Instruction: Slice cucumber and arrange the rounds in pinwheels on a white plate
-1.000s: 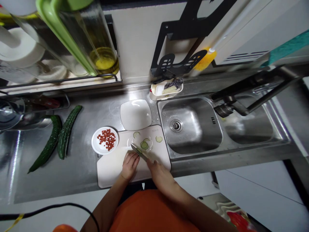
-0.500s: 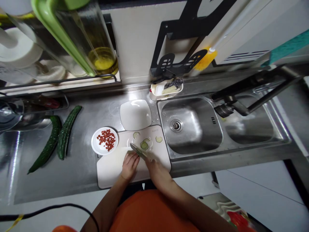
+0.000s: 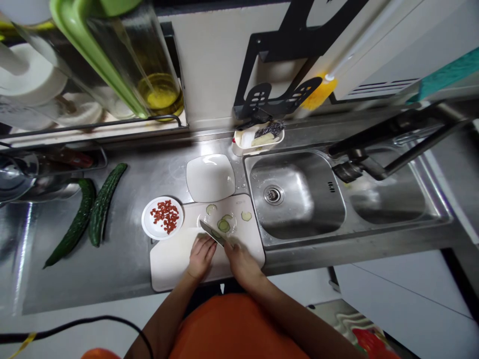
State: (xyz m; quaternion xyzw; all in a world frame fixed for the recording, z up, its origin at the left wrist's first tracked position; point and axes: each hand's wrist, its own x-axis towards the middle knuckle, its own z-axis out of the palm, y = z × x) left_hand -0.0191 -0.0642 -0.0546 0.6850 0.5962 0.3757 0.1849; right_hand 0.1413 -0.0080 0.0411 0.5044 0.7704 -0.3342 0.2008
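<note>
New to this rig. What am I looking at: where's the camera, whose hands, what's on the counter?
There is no machine here. These are a person's two bare hands, filmed by one camera worn on the head. It looks forward and down, so the picture is wide and a bit squashed.

On the steel counter lies a white cutting board with cucumber slices on it. The right hand has its grip shut on a knife. The left hand rests on the board beside the blade; whether it holds anything down is hidden.

Nearby are a round plate of red pieces, a square white plate, two dark green vegetables at the left and a sink at the right.
</note>
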